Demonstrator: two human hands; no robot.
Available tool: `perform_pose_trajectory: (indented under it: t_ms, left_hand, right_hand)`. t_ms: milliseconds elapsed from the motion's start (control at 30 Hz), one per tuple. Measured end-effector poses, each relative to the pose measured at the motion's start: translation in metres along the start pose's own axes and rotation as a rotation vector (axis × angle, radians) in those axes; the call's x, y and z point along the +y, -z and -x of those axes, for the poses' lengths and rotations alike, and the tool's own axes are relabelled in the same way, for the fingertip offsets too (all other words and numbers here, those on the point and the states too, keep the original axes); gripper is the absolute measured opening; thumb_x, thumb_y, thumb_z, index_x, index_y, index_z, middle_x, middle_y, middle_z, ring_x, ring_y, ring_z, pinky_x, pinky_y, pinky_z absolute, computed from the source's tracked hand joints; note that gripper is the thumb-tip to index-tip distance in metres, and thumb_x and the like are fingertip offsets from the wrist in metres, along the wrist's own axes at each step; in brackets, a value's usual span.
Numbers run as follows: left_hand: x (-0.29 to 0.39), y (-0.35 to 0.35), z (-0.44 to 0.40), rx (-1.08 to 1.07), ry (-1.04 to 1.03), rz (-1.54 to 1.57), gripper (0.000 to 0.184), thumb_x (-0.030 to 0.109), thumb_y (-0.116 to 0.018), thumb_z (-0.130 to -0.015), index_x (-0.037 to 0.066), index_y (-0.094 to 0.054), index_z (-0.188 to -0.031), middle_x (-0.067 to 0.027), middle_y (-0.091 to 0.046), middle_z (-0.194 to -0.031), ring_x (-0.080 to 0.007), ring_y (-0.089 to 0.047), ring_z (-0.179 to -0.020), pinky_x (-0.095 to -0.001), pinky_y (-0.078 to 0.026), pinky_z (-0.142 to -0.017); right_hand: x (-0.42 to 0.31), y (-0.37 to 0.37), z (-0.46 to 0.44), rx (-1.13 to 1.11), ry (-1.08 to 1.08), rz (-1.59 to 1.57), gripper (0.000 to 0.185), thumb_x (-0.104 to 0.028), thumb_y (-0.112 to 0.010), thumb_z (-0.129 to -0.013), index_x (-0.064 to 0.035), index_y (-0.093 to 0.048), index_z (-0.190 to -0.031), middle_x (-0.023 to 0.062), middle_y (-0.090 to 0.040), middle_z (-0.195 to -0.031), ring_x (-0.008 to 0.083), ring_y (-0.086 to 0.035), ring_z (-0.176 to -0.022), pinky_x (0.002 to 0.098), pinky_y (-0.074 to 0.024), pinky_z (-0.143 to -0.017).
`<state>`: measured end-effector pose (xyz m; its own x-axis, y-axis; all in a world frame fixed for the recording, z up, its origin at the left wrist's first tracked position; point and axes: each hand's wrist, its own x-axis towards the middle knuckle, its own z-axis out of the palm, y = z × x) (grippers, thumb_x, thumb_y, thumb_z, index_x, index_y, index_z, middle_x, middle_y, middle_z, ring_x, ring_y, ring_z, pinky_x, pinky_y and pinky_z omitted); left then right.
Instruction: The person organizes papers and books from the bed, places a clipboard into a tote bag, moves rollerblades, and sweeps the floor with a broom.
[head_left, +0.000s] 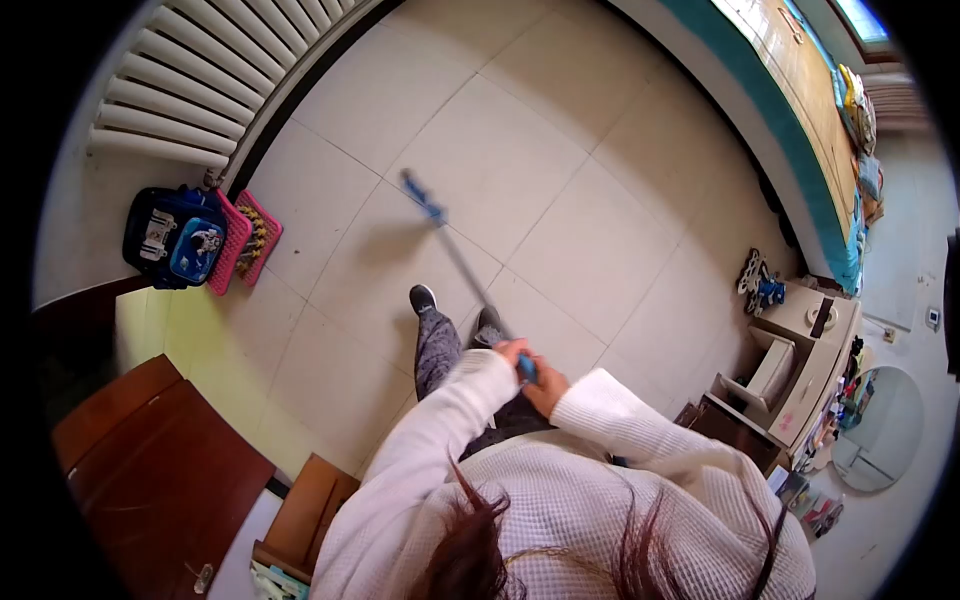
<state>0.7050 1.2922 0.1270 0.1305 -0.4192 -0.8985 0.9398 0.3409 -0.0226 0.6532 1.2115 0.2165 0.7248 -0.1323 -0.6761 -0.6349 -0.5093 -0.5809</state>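
Observation:
Both of my hands are closed round the blue grip of a long-handled tool (465, 268), close together in front of my body. My left hand (512, 352) is on the grip beside my right hand (545, 386). The grey shaft runs forward and to the left, past my shoes. At its far end a blue and dark head, slightly blurred, is over the tiled floor (510, 150). Whether the head touches the tiles I cannot tell.
A blue backpack (180, 240) and a pink item (245, 240) stand by the radiator (180, 90) at left. Brown wooden furniture (160, 480) is at lower left. Inline skates (760, 280), a dresser with an open drawer (770, 370) and a bed (790, 130) line the right.

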Motion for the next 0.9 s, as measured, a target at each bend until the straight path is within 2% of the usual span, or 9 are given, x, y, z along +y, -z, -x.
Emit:
perform_pose_trajectory:
  t_ms: [167, 333, 400, 533, 633, 767, 800, 867, 900]
  left_hand:
    - [0.026, -0.095, -0.036, -0.184, 0.112, -0.136, 0.018, 0.013, -0.050, -0.069, 0.003, -0.040, -0.057, -0.0118, -0.047, -0.052, -0.0273, -0.051, -0.050, -0.0374, -0.043, -0.051]
    - [0.095, -0.085, -0.048, -0.114, 0.101, -0.422, 0.017, 0.022, -0.052, -0.062, 0.006, -0.047, -0.058, -0.0113, -0.050, -0.054, -0.0256, -0.052, -0.051, -0.0364, -0.041, -0.046]
    - [0.118, -0.034, -0.042, 0.045, 0.245, -0.491, 0.022, 0.031, -0.053, -0.056, 0.009, -0.052, -0.060, -0.0098, -0.052, -0.058, -0.0235, -0.050, -0.052, -0.0346, -0.040, -0.045]
    - [0.147, 0.105, 0.005, 0.165, -0.143, -0.780, 0.023, 0.030, -0.053, -0.058, 0.008, -0.057, -0.062, -0.0062, -0.056, -0.067, -0.0165, -0.050, -0.060, -0.0288, -0.041, -0.057]
    - [0.171, 0.198, 0.019, 0.105, -0.164, -0.241, 0.020, 0.021, -0.050, -0.065, 0.005, -0.050, -0.053, -0.0056, -0.054, -0.062, -0.0157, -0.049, -0.059, -0.0298, -0.041, -0.055]
    - [0.194, 0.256, -0.024, 0.433, -0.073, -0.421, 0.022, 0.028, -0.046, -0.061, 0.007, -0.051, -0.055, -0.0089, -0.051, -0.057, -0.0200, -0.047, -0.051, -0.0330, -0.040, -0.050]
    - [0.232, 0.171, 0.083, 0.569, -0.153, -0.462, 0.022, 0.028, -0.046, -0.061, 0.008, -0.049, -0.054, -0.0081, -0.050, -0.055, -0.0197, -0.046, -0.050, -0.0321, -0.039, -0.049]
    - [0.229, 0.164, 0.061, 0.355, -0.200, -0.338, 0.020, 0.028, -0.048, -0.061, 0.009, -0.054, -0.058, -0.0050, -0.054, -0.059, -0.0179, -0.048, -0.053, -0.0332, -0.038, -0.046]
    - [0.224, 0.150, 0.056, 0.291, -0.282, -0.325, 0.018, 0.026, -0.049, -0.060, 0.009, -0.054, -0.058, -0.0047, -0.053, -0.058, -0.0174, -0.048, -0.052, -0.0319, -0.038, -0.048]
  right_hand:
    - [-0.019, 0.050, -0.061, 0.051, -0.455, 0.126, 0.054, -0.020, -0.041, -0.072, 0.0039, -0.015, -0.112, 0.0265, -0.045, -0.095, 0.0350, -0.050, -0.080, 0.0366, -0.0414, -0.066]
    - [-0.062, 0.045, -0.140, -0.181, -0.564, 0.423, 0.050, -0.015, -0.054, -0.064, 0.0024, -0.032, -0.105, 0.0156, -0.044, -0.101, 0.0271, -0.047, -0.090, 0.0317, -0.0411, -0.072]
    - [-0.066, -0.005, -0.143, -0.259, -0.442, 0.552, 0.054, -0.014, -0.058, -0.057, 0.0033, -0.035, -0.103, 0.0167, -0.045, -0.100, 0.0278, -0.049, -0.087, 0.0324, -0.0431, -0.068]
    - [-0.131, -0.111, -0.119, -0.331, -0.371, 0.439, 0.062, -0.019, -0.061, -0.053, 0.0055, -0.035, -0.103, 0.0212, -0.044, -0.102, 0.0282, -0.045, -0.095, 0.0338, -0.0397, -0.075]
    - [-0.142, -0.189, -0.137, -0.436, -0.078, 0.553, 0.045, -0.019, -0.050, -0.061, 0.0097, -0.044, -0.094, 0.0240, -0.043, -0.102, 0.0302, -0.045, -0.094, 0.0336, -0.0376, -0.078]
    - [-0.248, -0.161, -0.133, -0.607, -0.019, 0.381, 0.038, -0.018, -0.050, -0.063, 0.0018, -0.047, -0.095, 0.0229, -0.052, -0.085, 0.0308, -0.053, -0.076, 0.0352, -0.0420, -0.067]
    - [-0.238, -0.167, -0.138, -0.471, -0.012, 0.288, 0.031, -0.020, -0.053, -0.062, 0.0005, -0.051, -0.086, 0.0183, -0.055, -0.071, 0.0282, -0.055, -0.062, 0.0354, -0.0441, -0.054]
    - [-0.246, -0.133, -0.141, -0.483, 0.104, 0.271, 0.023, -0.017, -0.052, -0.066, 0.0015, -0.050, -0.079, 0.0113, -0.050, -0.057, 0.0205, -0.050, -0.045, 0.0311, -0.0378, -0.036]
    - [-0.238, -0.117, -0.146, -0.544, -0.136, 0.110, 0.024, -0.016, -0.054, -0.066, -0.0002, -0.050, -0.084, 0.0071, -0.048, -0.054, 0.0151, -0.045, -0.040, 0.0291, -0.0339, -0.034]
